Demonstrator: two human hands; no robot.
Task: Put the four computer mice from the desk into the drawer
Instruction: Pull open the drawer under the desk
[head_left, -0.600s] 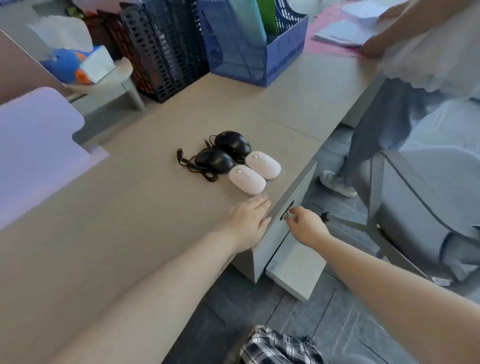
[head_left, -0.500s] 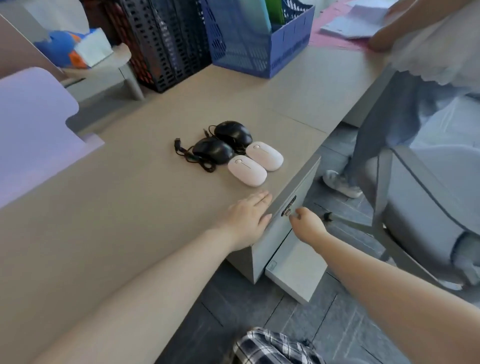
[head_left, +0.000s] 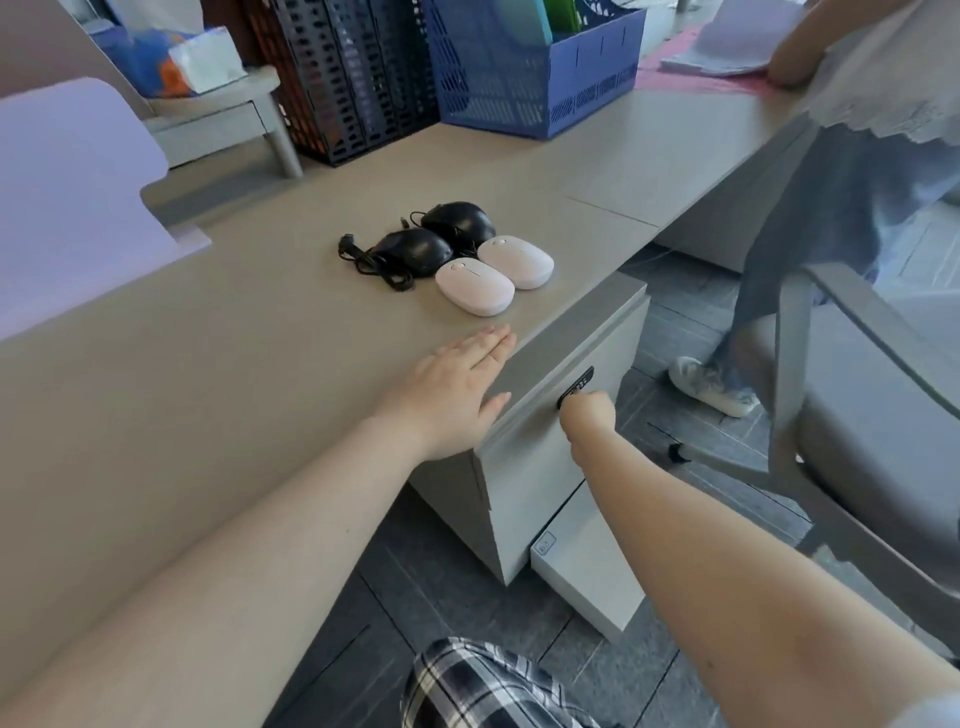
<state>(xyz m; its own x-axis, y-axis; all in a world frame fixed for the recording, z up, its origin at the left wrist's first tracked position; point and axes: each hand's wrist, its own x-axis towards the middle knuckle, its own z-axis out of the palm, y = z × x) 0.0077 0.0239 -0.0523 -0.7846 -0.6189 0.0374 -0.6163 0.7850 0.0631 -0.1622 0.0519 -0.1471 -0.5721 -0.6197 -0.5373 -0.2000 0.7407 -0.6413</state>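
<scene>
The right hand (head_left: 589, 415) has its grip curled closed on the dark drawer handle (head_left: 576, 385); the drawer (head_left: 571, 415) looks shut or barely started. The left hand (head_left: 457, 387) lies flat and empty on the bench (head_left: 234, 389) edge just beside it. Beyond that hand sit two white mice (head_left: 493, 273) and two black mice (head_left: 436, 236), untouched. Opening is the step in hand; next comes a steady outward pull.
</scene>
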